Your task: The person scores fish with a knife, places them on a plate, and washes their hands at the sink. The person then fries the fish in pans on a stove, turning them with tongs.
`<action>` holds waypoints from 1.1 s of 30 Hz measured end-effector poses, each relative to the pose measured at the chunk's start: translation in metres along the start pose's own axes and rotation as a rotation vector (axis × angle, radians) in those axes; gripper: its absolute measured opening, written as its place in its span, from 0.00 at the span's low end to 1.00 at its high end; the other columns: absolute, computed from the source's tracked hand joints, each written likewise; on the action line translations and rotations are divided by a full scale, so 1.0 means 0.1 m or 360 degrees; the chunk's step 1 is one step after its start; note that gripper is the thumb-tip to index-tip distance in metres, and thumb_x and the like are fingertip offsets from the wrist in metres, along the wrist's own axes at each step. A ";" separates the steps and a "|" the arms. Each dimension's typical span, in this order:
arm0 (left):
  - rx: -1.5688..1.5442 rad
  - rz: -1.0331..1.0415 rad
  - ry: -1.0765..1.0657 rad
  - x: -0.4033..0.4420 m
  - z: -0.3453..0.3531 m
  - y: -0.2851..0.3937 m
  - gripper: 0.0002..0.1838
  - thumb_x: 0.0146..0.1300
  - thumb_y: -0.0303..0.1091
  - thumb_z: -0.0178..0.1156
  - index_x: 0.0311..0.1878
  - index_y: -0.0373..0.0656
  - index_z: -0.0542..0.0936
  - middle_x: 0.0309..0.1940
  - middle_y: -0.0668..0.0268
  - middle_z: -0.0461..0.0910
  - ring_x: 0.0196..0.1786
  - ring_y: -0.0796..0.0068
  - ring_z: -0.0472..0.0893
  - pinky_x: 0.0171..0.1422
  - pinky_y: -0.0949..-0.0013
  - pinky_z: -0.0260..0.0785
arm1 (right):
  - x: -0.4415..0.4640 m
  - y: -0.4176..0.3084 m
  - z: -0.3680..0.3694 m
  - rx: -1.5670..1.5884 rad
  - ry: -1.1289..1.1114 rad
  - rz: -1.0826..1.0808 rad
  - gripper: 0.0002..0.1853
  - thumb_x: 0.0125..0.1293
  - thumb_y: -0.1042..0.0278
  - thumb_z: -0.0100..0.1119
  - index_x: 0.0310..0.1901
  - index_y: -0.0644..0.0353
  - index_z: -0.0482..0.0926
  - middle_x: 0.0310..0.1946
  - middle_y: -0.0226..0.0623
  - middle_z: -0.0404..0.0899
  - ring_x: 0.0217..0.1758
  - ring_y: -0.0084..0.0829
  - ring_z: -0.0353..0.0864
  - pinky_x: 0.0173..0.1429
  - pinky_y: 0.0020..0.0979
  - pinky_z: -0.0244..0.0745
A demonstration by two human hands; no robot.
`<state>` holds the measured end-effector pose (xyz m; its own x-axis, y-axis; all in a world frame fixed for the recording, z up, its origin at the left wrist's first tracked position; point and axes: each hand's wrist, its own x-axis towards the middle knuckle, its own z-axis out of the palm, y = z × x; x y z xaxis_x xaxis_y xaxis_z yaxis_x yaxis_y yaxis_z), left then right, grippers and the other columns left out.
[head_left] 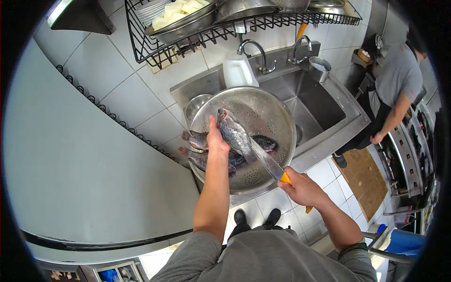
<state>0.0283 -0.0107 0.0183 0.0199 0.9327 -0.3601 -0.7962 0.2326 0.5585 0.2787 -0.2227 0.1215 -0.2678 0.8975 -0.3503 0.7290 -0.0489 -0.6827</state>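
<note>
My left hand (217,137) grips a grey scaly fish (233,133), held tilted above a large metal colander (277,113). In my right hand (300,188) is a knife (268,162) with an orange handle; its blade reaches the tail end of that fish, though I cannot tell whether it presses in. More dark fish (199,157) lie in the colander under my left hand and partly behind it. The colander's wall and base are full of small holes, with some reddish specks on its right side.
Behind the colander are a white plastic jug (239,71), two curved faucets (263,68) and a steel sink (312,105). A metal can (319,69) stands at the sink's back corner. Overhead hangs a black wire rack (141,47) with bowls. Another person (397,84) stands at right near a stove (404,155).
</note>
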 end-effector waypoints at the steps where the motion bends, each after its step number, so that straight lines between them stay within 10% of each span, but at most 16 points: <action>1: 0.0002 -0.0011 0.0079 0.07 -0.05 -0.07 0.33 0.77 0.63 0.45 0.64 0.44 0.78 0.59 0.61 0.81 0.60 0.59 0.80 0.67 0.49 0.73 | 0.00 0.00 0.01 -0.0024 0.0023 -0.0008 0.21 0.74 0.56 0.56 0.55 0.65 0.66 0.35 0.60 0.83 0.44 0.63 0.83 0.48 0.55 0.74; 8: 0.0017 -0.0098 0.0515 0.07 0.01 -0.37 0.40 0.70 0.75 0.43 0.53 0.43 0.79 0.40 0.62 0.78 0.40 0.65 0.78 0.50 0.54 0.75 | -0.02 -0.10 0.05 -0.0306 0.0151 -0.0128 0.18 0.75 0.58 0.55 0.52 0.65 0.66 0.34 0.60 0.83 0.43 0.63 0.82 0.47 0.58 0.73; 12: -0.0159 -0.0356 0.0145 -0.33 0.22 -0.25 0.38 0.66 0.74 0.53 0.46 0.40 0.78 0.35 0.64 0.79 0.41 0.66 0.79 0.50 0.56 0.74 | 0.02 -0.15 0.02 -0.0266 0.0187 -0.0118 0.17 0.74 0.58 0.55 0.51 0.64 0.65 0.34 0.60 0.83 0.42 0.63 0.82 0.46 0.59 0.73; 19: -0.0175 -0.0135 -0.0300 -0.23 0.05 -0.24 0.22 0.72 0.54 0.60 0.48 0.42 0.81 0.40 0.67 0.84 0.44 0.69 0.83 0.56 0.61 0.76 | 0.30 -0.28 -0.03 -0.0164 0.0451 -0.0209 0.17 0.74 0.58 0.55 0.51 0.64 0.65 0.32 0.60 0.82 0.41 0.64 0.82 0.46 0.60 0.73; 24: -0.0063 0.0018 -0.0392 -0.48 0.22 -0.13 0.31 0.78 0.54 0.49 0.64 0.31 0.74 0.59 0.51 0.81 0.62 0.58 0.80 0.70 0.56 0.71 | 0.61 -0.43 0.08 -0.0166 0.0516 -0.0260 0.16 0.74 0.59 0.55 0.50 0.64 0.66 0.33 0.62 0.82 0.41 0.65 0.82 0.46 0.61 0.73; 33: -0.0142 0.0228 -0.0416 -0.58 0.36 -0.01 0.26 0.79 0.50 0.51 0.64 0.34 0.74 0.57 0.53 0.81 0.62 0.58 0.80 0.67 0.55 0.73 | 0.80 -0.63 0.14 -0.0156 0.0618 -0.0316 0.15 0.74 0.61 0.55 0.47 0.64 0.67 0.30 0.62 0.82 0.40 0.65 0.83 0.45 0.62 0.74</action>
<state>0.0494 -0.0554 0.0653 0.0492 0.9962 -0.0716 -0.8518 0.0793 0.5179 0.2029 -0.1536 0.1273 -0.1659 0.9843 0.0610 0.7488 0.1660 -0.6417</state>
